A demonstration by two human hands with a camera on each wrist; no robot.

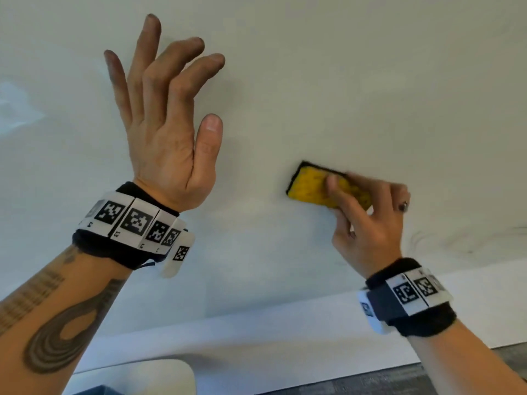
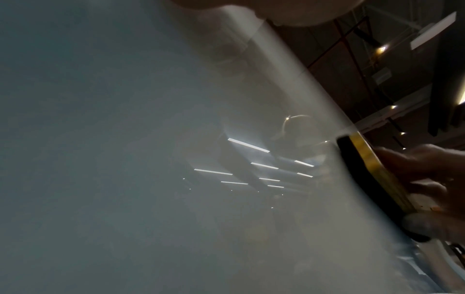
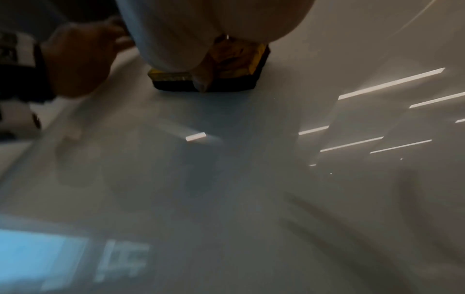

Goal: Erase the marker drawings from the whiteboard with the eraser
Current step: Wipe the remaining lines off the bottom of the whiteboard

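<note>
The whiteboard [image 1: 313, 81] fills most of the head view. My right hand [image 1: 368, 206] grips a yellow eraser [image 1: 310, 186] with a black felt base and holds it flat against the board, right of centre. The eraser [image 3: 226, 67] shows under my fingers in the right wrist view, and the eraser [image 2: 370, 179] shows edge-on in the left wrist view. My left hand [image 1: 165, 109] is raised at the left, fingers spread and lightly bent with dark-smudged tips, holding nothing. Faint grey marker smudges [image 1: 445, 240] remain at the lower right of the board.
The board's white lower frame [image 1: 256, 323] runs along the bottom. A pale rounded object [image 1: 148, 377] sits below at the left, and grey floor [image 1: 399, 380] shows at the lower right. Ceiling lights reflect on the glossy board [image 2: 151, 139].
</note>
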